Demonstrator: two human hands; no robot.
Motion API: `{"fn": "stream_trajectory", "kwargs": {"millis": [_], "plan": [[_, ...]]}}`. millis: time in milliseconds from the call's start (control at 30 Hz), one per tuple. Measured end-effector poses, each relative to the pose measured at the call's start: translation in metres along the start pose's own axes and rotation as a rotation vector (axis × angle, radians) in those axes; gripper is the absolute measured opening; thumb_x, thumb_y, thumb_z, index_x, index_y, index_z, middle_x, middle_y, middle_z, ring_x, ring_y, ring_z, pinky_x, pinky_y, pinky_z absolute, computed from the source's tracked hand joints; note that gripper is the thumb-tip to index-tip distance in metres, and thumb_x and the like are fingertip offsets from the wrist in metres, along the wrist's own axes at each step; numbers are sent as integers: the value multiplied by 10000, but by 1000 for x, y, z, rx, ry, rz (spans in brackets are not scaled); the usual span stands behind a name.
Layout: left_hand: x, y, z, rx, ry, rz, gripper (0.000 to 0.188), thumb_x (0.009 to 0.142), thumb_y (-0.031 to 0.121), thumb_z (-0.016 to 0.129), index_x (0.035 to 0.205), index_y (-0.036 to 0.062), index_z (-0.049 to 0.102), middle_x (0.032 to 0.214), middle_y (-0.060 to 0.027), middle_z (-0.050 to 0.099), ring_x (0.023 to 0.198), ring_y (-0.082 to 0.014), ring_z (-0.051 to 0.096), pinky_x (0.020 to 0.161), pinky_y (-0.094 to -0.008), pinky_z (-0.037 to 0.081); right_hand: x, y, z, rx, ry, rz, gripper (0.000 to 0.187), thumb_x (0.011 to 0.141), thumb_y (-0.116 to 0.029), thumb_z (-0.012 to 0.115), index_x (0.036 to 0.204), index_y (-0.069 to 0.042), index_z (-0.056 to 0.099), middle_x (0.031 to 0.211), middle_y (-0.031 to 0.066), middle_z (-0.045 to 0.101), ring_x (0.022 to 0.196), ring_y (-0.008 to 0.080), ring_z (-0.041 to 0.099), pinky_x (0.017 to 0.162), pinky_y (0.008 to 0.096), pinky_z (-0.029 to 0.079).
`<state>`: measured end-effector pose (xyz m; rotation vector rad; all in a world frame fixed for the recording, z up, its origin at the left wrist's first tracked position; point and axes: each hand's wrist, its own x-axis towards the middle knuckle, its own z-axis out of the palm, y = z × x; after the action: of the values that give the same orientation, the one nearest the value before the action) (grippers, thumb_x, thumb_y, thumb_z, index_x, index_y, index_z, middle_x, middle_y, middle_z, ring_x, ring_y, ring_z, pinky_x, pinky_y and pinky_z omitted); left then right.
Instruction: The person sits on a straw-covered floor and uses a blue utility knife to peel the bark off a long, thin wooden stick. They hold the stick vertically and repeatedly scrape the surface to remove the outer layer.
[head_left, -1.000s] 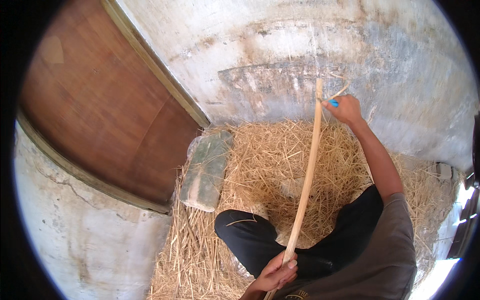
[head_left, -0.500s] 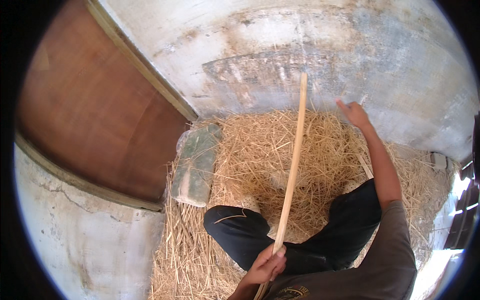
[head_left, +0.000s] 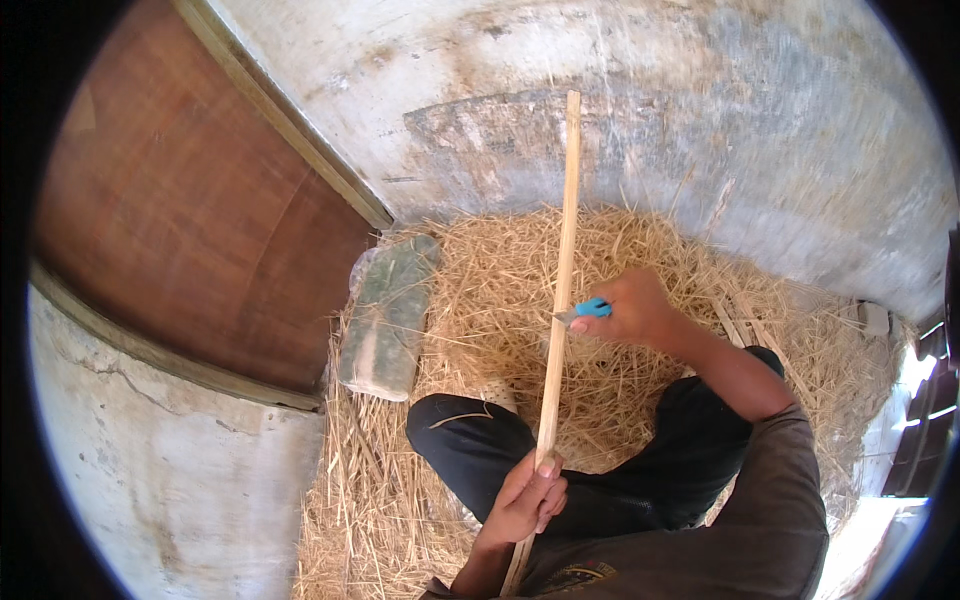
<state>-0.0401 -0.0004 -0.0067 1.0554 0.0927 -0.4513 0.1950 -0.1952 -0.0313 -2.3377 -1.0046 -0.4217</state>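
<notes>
A long, pale wooden strip (head_left: 566, 230) rises from my lap toward the wall, tilted slightly to the right at its top. Low on it, my left hand (head_left: 530, 497) is closed round the strip. My right hand (head_left: 632, 308) grips a utility knife (head_left: 594, 308) with a blue handle. The short grey blade points left and meets the strip about midway up, or lies just in front of it; contact is hard to tell. Beneath both hands are my crossed legs in dark trousers (head_left: 470, 440), with a thin curled shaving (head_left: 462, 416) on the left knee.
Loose straw or shavings (head_left: 500, 270) cover the floor around me. A greenish stone-like block (head_left: 388, 318) lies at the left, beside a brown door panel (head_left: 200, 220) with a wooden frame. A stained whitewashed wall (head_left: 700, 120) stands close ahead. A small grey block (head_left: 874, 318) sits far right.
My right hand has come down and left from near the wall to the strip, and the blue knife now shows. The strip has shifted up and left, and my left hand has risen slightly.
</notes>
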Motion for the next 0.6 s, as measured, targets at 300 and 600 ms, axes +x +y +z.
{"fn": "stream_trajectory", "kwargs": {"millis": [300, 600], "plan": [[1, 1, 1, 70, 53, 13, 111, 1011, 172, 412, 968, 70, 396, 569, 20, 340, 401, -63, 301, 409, -213, 290, 14, 14, 21, -60, 55, -47, 669, 687, -755, 610, 499, -120, 511, 431, 40, 426, 381, 224, 474, 390, 373, 365], [-4, -13, -6, -133, -17, -35, 64, 1000, 123, 427, 971, 84, 385, 586, 30, 337, 395, -58, 288, 419, -216, 276, 25, 70, 30, -143, 132, 115, 667, 743, -746, 548, 532, -113, 523, 423, 45, 410, 374, 228, 459, 390, 377, 367]]}}
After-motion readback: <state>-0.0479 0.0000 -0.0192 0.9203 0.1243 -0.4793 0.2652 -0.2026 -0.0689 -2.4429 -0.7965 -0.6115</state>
